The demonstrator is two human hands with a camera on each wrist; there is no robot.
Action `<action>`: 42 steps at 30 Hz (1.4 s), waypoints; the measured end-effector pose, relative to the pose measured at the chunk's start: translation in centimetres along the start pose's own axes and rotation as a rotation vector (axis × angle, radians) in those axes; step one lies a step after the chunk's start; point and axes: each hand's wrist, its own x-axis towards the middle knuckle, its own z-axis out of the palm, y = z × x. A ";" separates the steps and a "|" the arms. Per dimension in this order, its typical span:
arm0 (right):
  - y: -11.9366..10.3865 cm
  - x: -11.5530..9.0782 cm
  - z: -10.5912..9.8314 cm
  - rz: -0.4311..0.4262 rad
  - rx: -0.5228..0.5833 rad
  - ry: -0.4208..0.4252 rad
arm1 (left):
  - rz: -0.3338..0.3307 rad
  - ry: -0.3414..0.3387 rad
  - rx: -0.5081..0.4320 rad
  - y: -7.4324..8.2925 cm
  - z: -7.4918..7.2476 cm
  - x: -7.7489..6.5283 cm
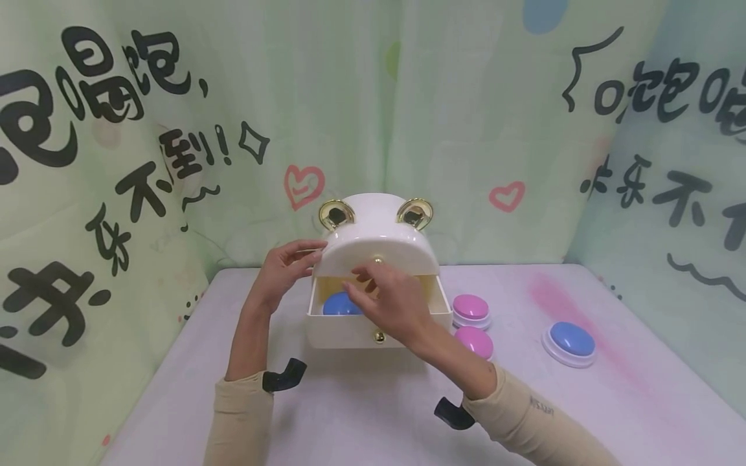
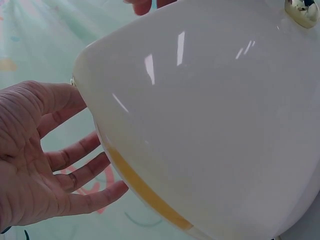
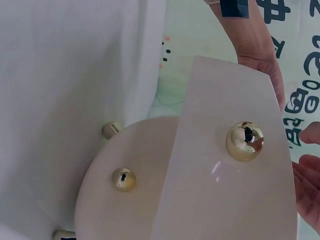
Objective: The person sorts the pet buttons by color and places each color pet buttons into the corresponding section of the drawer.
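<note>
On my remote feed, I have the left hand (image 1: 285, 268) spread beside the white box (image 1: 373, 217), presumably to steady it, and the right hand (image 1: 396, 298), loosely curved, nothing visibly pinched, above the pulled-out drawer (image 1: 344, 333), blue dome (image 1: 338, 304) just beside its thumb.

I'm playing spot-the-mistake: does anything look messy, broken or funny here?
Yes, one thing: a blurry pink streak on the pale table, beside the blue button on the right. It looks odd because the rest around it is much paler. I can't tell whether it's a stain or printed.
</note>
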 end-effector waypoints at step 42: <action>3.9 -2.7 -5.3 -0.110 -0.206 0.303 | -0.019 -0.001 -0.005 0.0 0.0 0.0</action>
